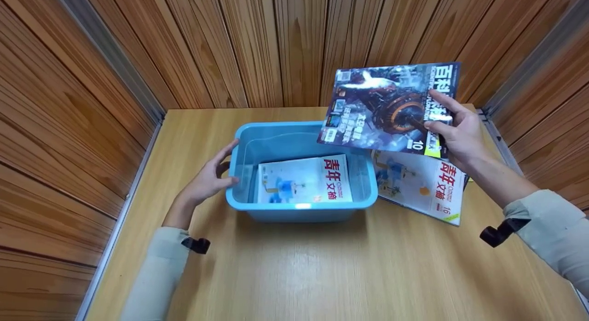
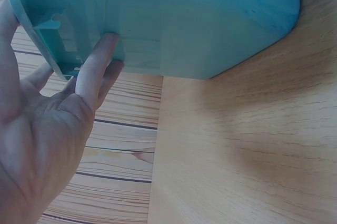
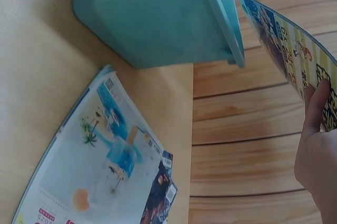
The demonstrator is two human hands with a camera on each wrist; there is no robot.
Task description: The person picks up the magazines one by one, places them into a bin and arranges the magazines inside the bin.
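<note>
Seen from the head camera, a blue plastic bin [image 1: 301, 173] is set at the centre of a wooden table [image 1: 322, 275], with a pale magazine [image 1: 304, 180] lying flat on its floor. The left hand [image 1: 209, 178], at nine o'clock of the bin, is laid against the bin's left wall with fingers straight and slightly spread, nothing being gripped. At two o'clock, a dark-covered magazine [image 1: 391, 107] is held in the air above the bin's far right corner, pinched at its right edge by the right hand [image 1: 458, 127], thumb on top and fingers beneath. Under it, at three o'clock, a second pale magazine [image 1: 421, 185] lies on the table just beside the bin, on top of at least one more. From the left wrist camera, the left hand's fingertips [image 2: 108, 42] are seen pressed on the bin's outer wall below the rim. From the right wrist camera, the held magazine [image 3: 295, 50] is seen sagging, only a fingertip [image 3: 318, 95] showing on its cover. As a judgement, the grip is at one edge only, so the limp magazine could slip or fold; its corner could catch the rim, and the lightly steadied bin could slide.
</note>
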